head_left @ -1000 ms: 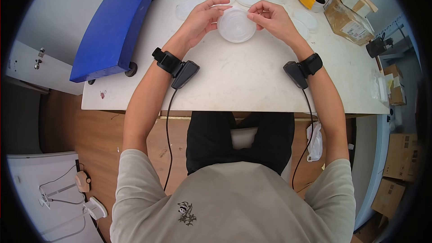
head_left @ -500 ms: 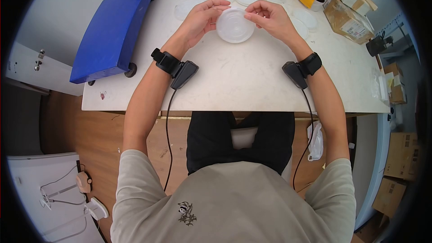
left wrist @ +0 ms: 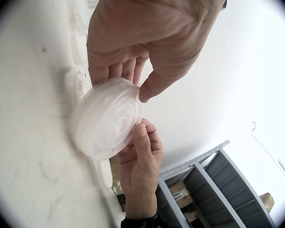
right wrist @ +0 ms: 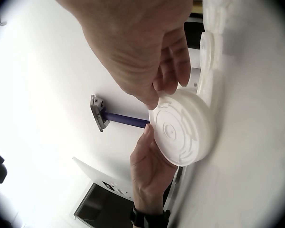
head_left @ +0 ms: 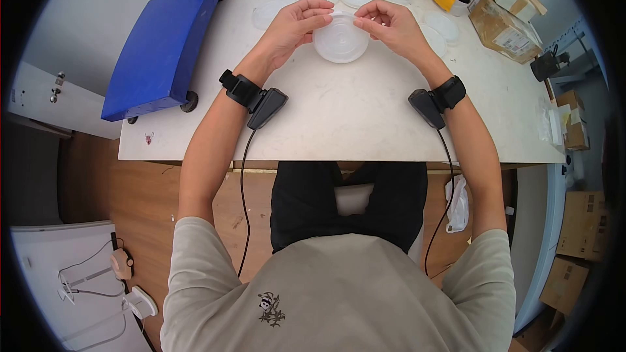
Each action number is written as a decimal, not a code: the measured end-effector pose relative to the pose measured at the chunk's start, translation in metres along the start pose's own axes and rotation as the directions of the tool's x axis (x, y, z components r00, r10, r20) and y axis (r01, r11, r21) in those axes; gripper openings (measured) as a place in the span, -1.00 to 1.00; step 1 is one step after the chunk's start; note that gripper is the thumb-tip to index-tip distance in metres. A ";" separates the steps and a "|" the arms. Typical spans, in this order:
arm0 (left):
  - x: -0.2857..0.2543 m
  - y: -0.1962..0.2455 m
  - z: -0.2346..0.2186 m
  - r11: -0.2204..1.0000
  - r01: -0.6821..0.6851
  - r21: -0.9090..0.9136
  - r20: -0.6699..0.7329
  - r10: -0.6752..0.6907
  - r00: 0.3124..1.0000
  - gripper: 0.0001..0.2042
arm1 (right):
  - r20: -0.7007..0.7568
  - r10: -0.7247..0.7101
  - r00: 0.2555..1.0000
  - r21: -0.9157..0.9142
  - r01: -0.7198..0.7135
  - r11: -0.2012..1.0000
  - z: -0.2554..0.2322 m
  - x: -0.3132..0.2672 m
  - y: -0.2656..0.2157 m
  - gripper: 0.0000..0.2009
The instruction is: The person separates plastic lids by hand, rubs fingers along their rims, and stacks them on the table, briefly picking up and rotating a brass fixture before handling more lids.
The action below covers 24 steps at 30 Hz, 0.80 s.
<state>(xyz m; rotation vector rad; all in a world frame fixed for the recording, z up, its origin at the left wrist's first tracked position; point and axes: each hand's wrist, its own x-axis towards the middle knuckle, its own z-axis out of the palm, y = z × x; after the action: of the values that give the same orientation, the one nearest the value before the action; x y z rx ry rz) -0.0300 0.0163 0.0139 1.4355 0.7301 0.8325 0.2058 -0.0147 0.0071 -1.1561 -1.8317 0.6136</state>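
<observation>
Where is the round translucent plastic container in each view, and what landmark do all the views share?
Head: plastic container above the picture's centre, between the left hand and right hand.
Left wrist: plastic container left of centre.
Right wrist: plastic container right of centre.
Shared landmark: the right hand, at its rim; low in the left wrist view, at the top in the right.

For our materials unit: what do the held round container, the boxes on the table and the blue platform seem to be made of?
Round container: probably plastic, smooth and translucent, with moulded rings.
Boxes: seemingly matte brown cardboard, given flat panels and tape.
Blue platform: perhaps painted metal, from its even satin sheen; plastic remains possible.
</observation>
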 end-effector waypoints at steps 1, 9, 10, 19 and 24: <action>0.000 0.000 0.000 1.000 0.000 0.000 0.000 0.000 1.000 -0.64 | 0.000 0.000 1.000 0.000 0.000 1.000 0.000 0.000 0.000 -0.79; -0.001 0.002 0.001 1.000 -0.008 0.016 -0.022 0.009 1.000 -0.64 | 0.000 0.031 1.000 -0.055 -0.031 0.998 0.001 0.001 0.009 -0.72; -0.002 0.002 0.001 1.000 -0.008 0.016 -0.021 0.009 1.000 -0.64 | -0.001 0.031 1.000 -0.055 -0.031 0.998 0.002 0.001 0.010 -0.72; -0.002 0.002 0.002 1.000 -0.008 0.009 -0.009 0.008 1.000 -0.60 | 0.131 0.102 0.986 0.004 -0.104 0.995 0.000 0.000 0.011 -0.69; -0.004 -0.002 0.002 0.989 0.086 0.117 0.090 -0.096 0.991 -0.52 | 0.099 0.068 0.993 0.006 -0.069 0.998 -0.001 0.000 0.010 -0.72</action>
<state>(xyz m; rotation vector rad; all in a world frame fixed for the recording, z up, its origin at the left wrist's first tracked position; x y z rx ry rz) -0.0301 0.0118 0.0122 1.5205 0.7741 0.6563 0.2111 -0.0104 -0.0006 -1.2052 -1.8759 0.7291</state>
